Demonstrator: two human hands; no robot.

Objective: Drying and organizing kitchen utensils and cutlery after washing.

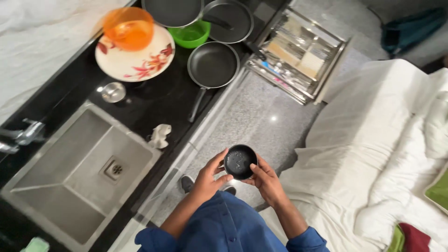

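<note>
Right of the sink (56, 186), past the counter (158, 100) edge and above the floor, a small dark bowl (240, 161) sat between both hands. Fingers of the left hand (208, 179) and right hand (267, 183) were closed around its rim. Beyond the sink lay a black frying pan (213, 64) and a flowered plate (135, 58) bearing an orange bowl (129, 28).

Speckled grey floor (261, 121) between a black counter (158, 100) and white-sheeted bed (373, 140).

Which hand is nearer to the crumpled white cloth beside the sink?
The left hand. It holds the small dark bowl from the side toward the crumpled white cloth. The right hand holds the bowl's far side, further from the cloth.
</note>
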